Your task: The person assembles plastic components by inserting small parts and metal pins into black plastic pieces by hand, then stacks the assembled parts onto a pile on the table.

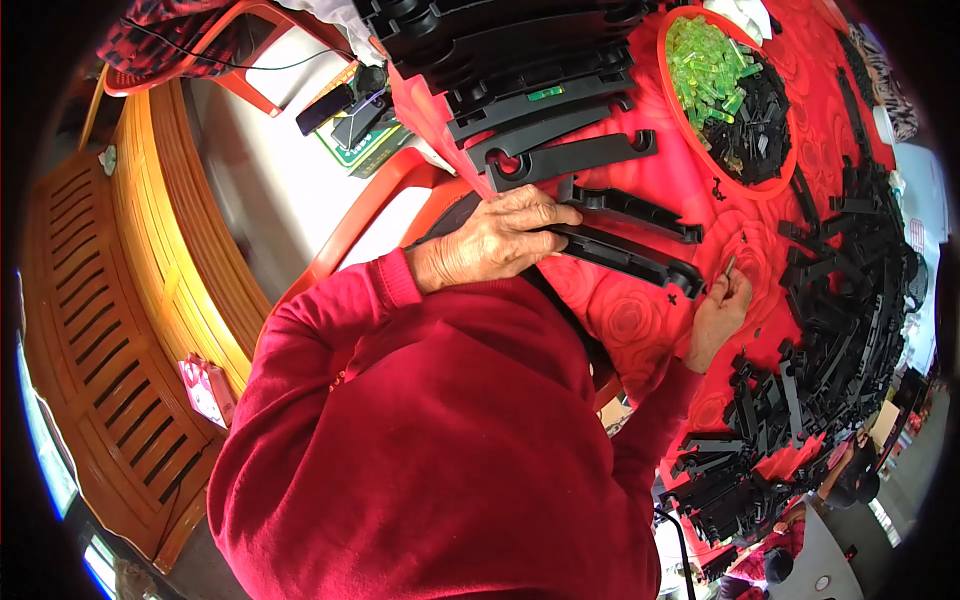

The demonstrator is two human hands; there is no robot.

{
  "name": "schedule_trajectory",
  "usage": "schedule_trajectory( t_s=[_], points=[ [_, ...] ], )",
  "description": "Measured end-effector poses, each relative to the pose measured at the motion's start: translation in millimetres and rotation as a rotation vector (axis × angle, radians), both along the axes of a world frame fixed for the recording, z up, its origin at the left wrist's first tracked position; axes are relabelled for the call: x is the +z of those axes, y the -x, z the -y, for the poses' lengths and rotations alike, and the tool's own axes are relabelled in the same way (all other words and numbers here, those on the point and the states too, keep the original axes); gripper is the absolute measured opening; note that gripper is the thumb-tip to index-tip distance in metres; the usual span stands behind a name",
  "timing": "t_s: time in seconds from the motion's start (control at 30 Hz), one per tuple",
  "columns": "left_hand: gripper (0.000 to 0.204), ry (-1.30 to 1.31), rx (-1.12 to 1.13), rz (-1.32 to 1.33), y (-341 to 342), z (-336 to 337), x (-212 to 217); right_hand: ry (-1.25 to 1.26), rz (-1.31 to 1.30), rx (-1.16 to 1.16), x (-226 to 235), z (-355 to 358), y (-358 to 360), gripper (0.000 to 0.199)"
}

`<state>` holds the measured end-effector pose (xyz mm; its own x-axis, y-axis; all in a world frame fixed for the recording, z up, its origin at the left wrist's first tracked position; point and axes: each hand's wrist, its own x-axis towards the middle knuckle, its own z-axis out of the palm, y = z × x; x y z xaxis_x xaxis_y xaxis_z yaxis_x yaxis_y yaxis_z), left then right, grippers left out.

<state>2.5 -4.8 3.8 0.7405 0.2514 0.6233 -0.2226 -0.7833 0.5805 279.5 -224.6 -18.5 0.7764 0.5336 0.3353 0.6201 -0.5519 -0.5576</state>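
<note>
The black plastic channel bar (pixel 630 258) lies over the red rose-patterned tablecloth (pixel 628 318), its left end pinched by the left hand (pixel 505 237); the right hand (pixel 722 308) pinches a small slim piece (pixel 730 266); the bar looks light, stiff, slightly slippery, best held by its side walls.

A slatted wooden bench (pixel 150 320) lies well left of the left grip (pixel 500 235), a pink printed packet (pixel 205 388) beside its slats. Nearer, up-left of that grip, curves a red plastic chair (pixel 362 212); farther that way, a dark plaid garment (pixel 175 42) drapes a second red chair (pixel 254 97).
</note>
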Motion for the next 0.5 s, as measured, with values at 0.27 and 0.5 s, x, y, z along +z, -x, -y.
schedule_trajectory(
  t_s=[0.27, 0.5],
  points=[
    [0.018, -0.011, 0.219, 0.168, -1, 16, 12, -0.555, -0.587, 0.040, 35, 0, 25, 0.014],
    [0.021, -0.003, 0.359, 0.219, -7, 29, 25, -0.720, -0.935, 0.355, 63, -57, 128, 0.022]
  ],
)
